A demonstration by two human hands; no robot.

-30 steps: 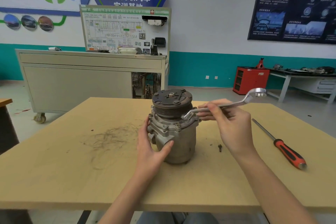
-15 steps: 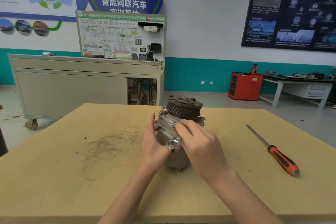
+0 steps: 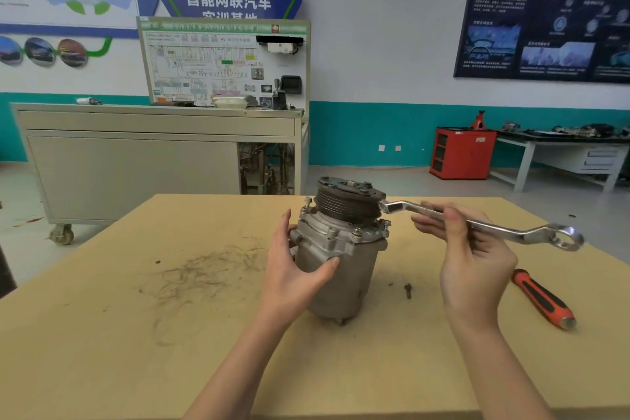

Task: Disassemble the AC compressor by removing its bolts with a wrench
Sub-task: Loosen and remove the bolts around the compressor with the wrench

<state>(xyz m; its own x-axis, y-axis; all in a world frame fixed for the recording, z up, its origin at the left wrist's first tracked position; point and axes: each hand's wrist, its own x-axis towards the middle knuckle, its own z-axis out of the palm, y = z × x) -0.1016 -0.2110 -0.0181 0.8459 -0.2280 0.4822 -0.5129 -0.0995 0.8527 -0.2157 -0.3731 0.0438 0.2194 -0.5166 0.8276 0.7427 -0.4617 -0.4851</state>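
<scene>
1. At the far left, behind our bench, we see a grey cabinet on castors with a wiring-diagram board standing on top of it.
2. The wooden table fills the foreground, and a patch of dark scuff marks lies left of centre.
3. The left hand grips the compressor from its left side. The thumb lies across the front of the grey housing and the fingers reach up along the far side.
4. The compressor stands upright near the middle of the table, with its dark grooved pulley on top. We can see several bolts seated in the flange below the pulley.
5. One loose bolt lies on the table just to the right of the compressor's base.
6. The wrench runs from the pulley's right edge out to the right, with its far ring end hanging free in the air. Its near end touches or sits beside the pulley above the flange; we cannot tell whether it is seated on a bolt.
7. The right hand pinches the wrench shaft near its middle, thumb in front and fingers behind it.
8. A screwdriver with an orange and black handle lies on the table to the right of that hand, partly hidden by it.
9. A red cabinet stands on the floor against the teal-banded wall at the far right.
</scene>
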